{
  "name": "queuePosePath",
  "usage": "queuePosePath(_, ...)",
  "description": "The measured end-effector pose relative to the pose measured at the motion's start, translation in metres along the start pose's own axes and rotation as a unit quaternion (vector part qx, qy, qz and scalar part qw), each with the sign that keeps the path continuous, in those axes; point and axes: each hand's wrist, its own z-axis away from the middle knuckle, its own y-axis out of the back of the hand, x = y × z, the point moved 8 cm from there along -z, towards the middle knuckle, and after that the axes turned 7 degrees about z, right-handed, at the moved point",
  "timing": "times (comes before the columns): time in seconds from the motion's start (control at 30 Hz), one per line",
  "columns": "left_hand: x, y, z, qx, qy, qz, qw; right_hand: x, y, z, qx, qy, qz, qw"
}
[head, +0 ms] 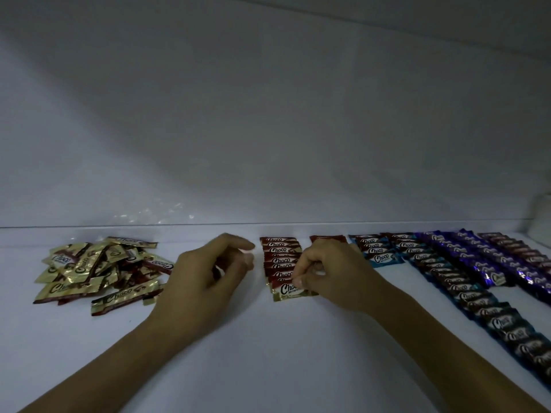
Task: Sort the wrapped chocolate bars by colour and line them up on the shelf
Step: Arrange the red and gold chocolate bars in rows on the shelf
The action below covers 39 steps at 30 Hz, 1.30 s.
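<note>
At the centre of the frame a wrapped chocolate bar [287, 291] with gold edges is pinched near its right end by the right hand [326, 271], whose thumb and fingers are curled onto the wrapper. The bar lies flat on the white shelf [268, 359] at the near end of the red row [280, 254], overlapping the bar behind it. The left hand [213, 271] is held just left of that row with its fingers loosely curled, and nothing is seen in it. A loose pile of gold bars [95, 272] lies unsorted at the left of the frame. Blue rows [377, 248] and a purple row [489, 263] are laid out at the right. Each bar is judged light and fairly stiff, with a glossy, slippery wrapper that crinkles. A hold is best taken lightly at a crimped end or across the long edges, so that neighbouring bars are not dragged out of line.
</note>
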Motion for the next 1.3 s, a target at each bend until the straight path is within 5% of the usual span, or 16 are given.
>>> queuePosePath(0.07, -0.016, 0.001, -0.002, 0.023, 0.162, 0.269, 0.949, -0.002, 0.003, 0.001, 0.02, 0.002, 0.019, 1.0)
queuePosePath(0.13, -0.021, -0.007, 0.002, 0.031, 0.274, 0.474, 0.836, -0.01, 0.009, 0.003, 0.079, 0.019, -0.013, 0.997)
queuePosePath(0.27, -0.012, -0.012, 0.007, 0.06, 0.331, 0.607, 0.72, -0.054, 0.015, 0.017, 0.198, 0.111, -0.087, 0.97)
queuePosePath(0.4, 0.003, -0.025, 0.014, 0.041, 0.341, 0.658, 0.67, -0.086, -0.006, 0.021, 0.185, 0.174, 0.01, 0.967)
queuePosePath(0.6, 0.009, -0.03, 0.011, -0.021, 0.315, 0.634, 0.706, -0.083, 0.001, 0.023, 0.215, 0.166, 0.005, 0.962)
queuePosePath(0.67, 0.014, -0.034, 0.01, -0.059, 0.283, 0.598, 0.747, -0.074, 0.006, 0.021, 0.223, 0.139, -0.058, 0.963)
queuePosePath(0.8, 0.009, -0.029, 0.008, -0.07, 0.185, 0.39, 0.899, -0.046, 0.004, 0.01, 0.163, 0.057, -0.268, 0.948)
queuePosePath(0.93, -0.002, -0.02, 0.008, -0.01, 0.187, 0.366, 0.912, -0.031, 0.001, 0.005, 0.099, -0.001, -0.382, 0.919)
queuePosePath(1.07, -0.017, 0.001, 0.004, 0.081, 0.236, 0.385, 0.888, -0.02, 0.02, 0.011, 0.196, -0.01, -0.299, 0.934)
queuePosePath(1.13, -0.018, 0.002, 0.004, 0.058, 0.271, 0.359, 0.891, -0.035, 0.035, 0.02, 0.281, 0.059, -0.171, 0.943)
queuePosePath(1.23, -0.005, -0.01, 0.007, -0.027, 0.262, 0.309, 0.914, -0.074, 0.037, 0.038, 0.366, 0.23, 0.157, 0.888)
queuePosePath(1.3, 0.004, -0.014, 0.008, -0.034, 0.222, 0.292, 0.93, -0.084, 0.026, 0.041, 0.344, 0.292, 0.209, 0.867)
